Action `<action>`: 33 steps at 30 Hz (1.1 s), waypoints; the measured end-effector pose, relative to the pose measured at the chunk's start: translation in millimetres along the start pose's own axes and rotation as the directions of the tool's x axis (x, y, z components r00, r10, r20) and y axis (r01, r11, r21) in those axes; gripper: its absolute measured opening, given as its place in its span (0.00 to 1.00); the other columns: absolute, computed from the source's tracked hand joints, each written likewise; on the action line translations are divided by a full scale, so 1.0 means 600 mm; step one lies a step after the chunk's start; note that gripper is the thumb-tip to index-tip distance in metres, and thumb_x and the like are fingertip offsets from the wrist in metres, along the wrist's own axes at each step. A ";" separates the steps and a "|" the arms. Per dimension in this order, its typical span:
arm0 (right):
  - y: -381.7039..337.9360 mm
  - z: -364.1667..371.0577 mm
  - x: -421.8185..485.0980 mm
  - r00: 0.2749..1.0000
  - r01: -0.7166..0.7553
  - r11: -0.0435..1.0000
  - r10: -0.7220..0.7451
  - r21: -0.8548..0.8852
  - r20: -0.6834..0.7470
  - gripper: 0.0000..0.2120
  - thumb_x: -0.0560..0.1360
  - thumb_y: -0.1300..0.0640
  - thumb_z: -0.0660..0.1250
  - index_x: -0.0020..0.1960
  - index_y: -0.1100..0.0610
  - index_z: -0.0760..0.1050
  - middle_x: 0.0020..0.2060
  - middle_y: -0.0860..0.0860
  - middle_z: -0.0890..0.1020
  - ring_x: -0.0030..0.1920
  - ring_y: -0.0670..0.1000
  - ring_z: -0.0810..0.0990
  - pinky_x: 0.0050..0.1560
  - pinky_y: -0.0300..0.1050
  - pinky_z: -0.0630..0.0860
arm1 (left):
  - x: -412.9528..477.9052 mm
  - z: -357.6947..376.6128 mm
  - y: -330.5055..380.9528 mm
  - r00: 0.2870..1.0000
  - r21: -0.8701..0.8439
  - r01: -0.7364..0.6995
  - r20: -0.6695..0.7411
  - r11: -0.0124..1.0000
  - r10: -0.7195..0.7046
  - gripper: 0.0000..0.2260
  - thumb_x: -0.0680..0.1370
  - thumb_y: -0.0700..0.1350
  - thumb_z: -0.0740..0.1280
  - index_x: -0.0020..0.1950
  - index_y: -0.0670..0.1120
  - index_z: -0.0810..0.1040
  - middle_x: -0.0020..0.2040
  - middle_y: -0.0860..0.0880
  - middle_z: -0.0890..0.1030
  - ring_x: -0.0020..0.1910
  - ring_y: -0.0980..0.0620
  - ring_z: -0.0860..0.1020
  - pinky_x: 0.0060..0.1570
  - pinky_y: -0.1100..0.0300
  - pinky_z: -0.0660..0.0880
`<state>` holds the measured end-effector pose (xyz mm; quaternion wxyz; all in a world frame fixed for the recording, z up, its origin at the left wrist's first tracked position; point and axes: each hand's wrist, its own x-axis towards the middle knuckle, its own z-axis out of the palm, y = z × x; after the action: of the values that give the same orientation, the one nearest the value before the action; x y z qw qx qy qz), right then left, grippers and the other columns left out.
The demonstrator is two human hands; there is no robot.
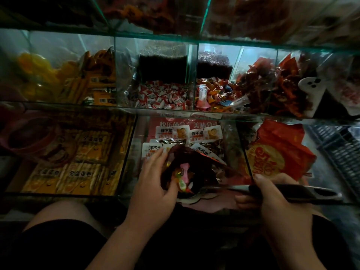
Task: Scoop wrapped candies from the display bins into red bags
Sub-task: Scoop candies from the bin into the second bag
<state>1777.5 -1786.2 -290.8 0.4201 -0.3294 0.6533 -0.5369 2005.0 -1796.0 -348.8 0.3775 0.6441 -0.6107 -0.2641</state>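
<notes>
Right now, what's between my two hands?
In the head view, the open bag, gripped by the left hand, with candies inside, and the scoop running from the right hand toward its mouth.

Glass shelf (155, 38) overhangs candy bins (192, 65), apparently leaving a narrow gap

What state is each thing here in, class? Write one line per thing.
Red bag, held open, a few candies inside.
Scoop, lying roughly level, head at the bag's mouth.
Left hand, grips the bag's rim.
Right hand, grips the scoop's handle.
Mixed candy bin, well filled.
</notes>
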 end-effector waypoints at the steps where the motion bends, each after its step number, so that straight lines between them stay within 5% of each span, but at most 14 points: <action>1: -0.005 -0.010 -0.003 1.000 0.027 1.000 -0.027 -0.015 0.007 0.14 0.80 0.57 0.68 0.36 0.55 0.74 0.26 0.61 0.82 0.27 0.61 0.85 0.26 0.49 0.81 | -0.001 0.001 0.008 0.997 0.032 -0.053 -0.053 0.998 0.055 0.28 0.80 0.50 0.66 0.79 0.54 0.64 0.77 0.63 0.61 0.78 0.61 0.59 0.71 0.49 0.71; 6: -0.045 -0.056 -0.004 0.994 0.093 0.993 -0.096 0.079 0.047 0.18 0.80 0.62 0.65 0.32 0.52 0.74 0.24 0.60 0.81 0.23 0.61 0.83 0.24 0.49 0.80 | -0.003 0.028 0.050 0.968 0.161 -0.229 -0.066 0.960 0.242 0.22 0.80 0.51 0.65 0.74 0.48 0.72 0.73 0.54 0.71 0.76 0.56 0.65 0.74 0.51 0.66; 11: -0.063 -0.063 -0.001 0.992 0.070 0.977 -0.090 0.199 0.093 0.21 0.79 0.66 0.64 0.30 0.51 0.77 0.24 0.57 0.81 0.25 0.61 0.84 0.23 0.44 0.79 | 0.013 0.062 0.059 0.985 0.266 -0.158 0.114 0.951 0.131 0.27 0.82 0.62 0.55 0.79 0.53 0.65 0.77 0.58 0.65 0.77 0.59 0.58 0.77 0.55 0.57; 15: -0.060 -0.051 -0.002 0.988 -0.045 0.974 0.010 0.223 0.156 0.18 0.78 0.64 0.68 0.32 0.51 0.82 0.28 0.60 0.83 0.30 0.63 0.86 0.27 0.44 0.80 | 0.025 0.071 0.045 0.985 0.290 -0.097 0.166 0.952 0.050 0.25 0.84 0.60 0.52 0.81 0.54 0.62 0.80 0.58 0.61 0.79 0.58 0.54 0.74 0.63 0.49; 19: -0.072 -0.041 -0.009 0.975 -0.096 0.957 0.035 0.275 0.219 0.04 0.65 0.56 0.74 0.32 0.52 0.83 0.31 0.62 0.84 0.33 0.65 0.87 0.29 0.45 0.81 | 0.008 0.071 0.051 0.981 0.321 -0.142 0.173 0.936 0.090 0.27 0.83 0.60 0.49 0.80 0.54 0.63 0.80 0.58 0.62 0.80 0.55 0.56 0.73 0.64 0.49; 24: -0.097 -0.046 -0.010 0.972 -0.098 0.945 0.023 0.313 0.235 0.03 0.61 0.53 0.73 0.30 0.52 0.82 0.30 0.61 0.83 0.32 0.63 0.86 0.28 0.44 0.81 | 0.026 0.055 0.076 0.977 0.303 -0.206 0.124 0.930 0.175 0.25 0.85 0.58 0.50 0.78 0.52 0.68 0.78 0.57 0.67 0.79 0.55 0.61 0.76 0.58 0.58; 27: -0.123 -0.045 -0.005 0.975 -0.049 0.935 -0.031 0.352 0.219 0.05 0.62 0.52 0.72 0.28 0.50 0.81 0.28 0.58 0.83 0.30 0.61 0.86 0.27 0.44 0.81 | 0.053 0.048 0.105 0.955 0.306 -0.296 0.063 0.905 0.290 0.22 0.84 0.53 0.57 0.76 0.48 0.73 0.75 0.53 0.72 0.76 0.55 0.66 0.74 0.58 0.62; 31: -0.158 -0.039 0.021 0.983 0.030 0.904 -0.103 0.427 0.150 0.06 0.68 0.54 0.72 0.33 0.53 0.80 0.28 0.55 0.84 0.31 0.59 0.87 0.27 0.41 0.80 | 0.129 0.040 0.150 0.910 0.324 -0.406 0.057 0.855 0.411 0.20 0.85 0.48 0.59 0.76 0.46 0.72 0.75 0.50 0.72 0.75 0.57 0.64 0.73 0.72 0.51; 33: -0.173 -0.030 0.045 0.989 0.045 0.880 -0.107 0.472 0.106 0.08 0.77 0.58 0.69 0.39 0.55 0.77 0.28 0.52 0.84 0.32 0.57 0.87 0.28 0.41 0.81 | 0.180 0.042 0.175 0.894 0.334 -0.441 0.077 0.833 0.442 0.20 0.85 0.47 0.58 0.77 0.46 0.70 0.76 0.48 0.70 0.76 0.53 0.64 0.76 0.61 0.58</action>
<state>1747.6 -1823.5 -193.2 0.5070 -0.2774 0.4623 -0.6725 1935.5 -1903.1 -265.0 0.3112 0.5419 -0.7785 -0.0587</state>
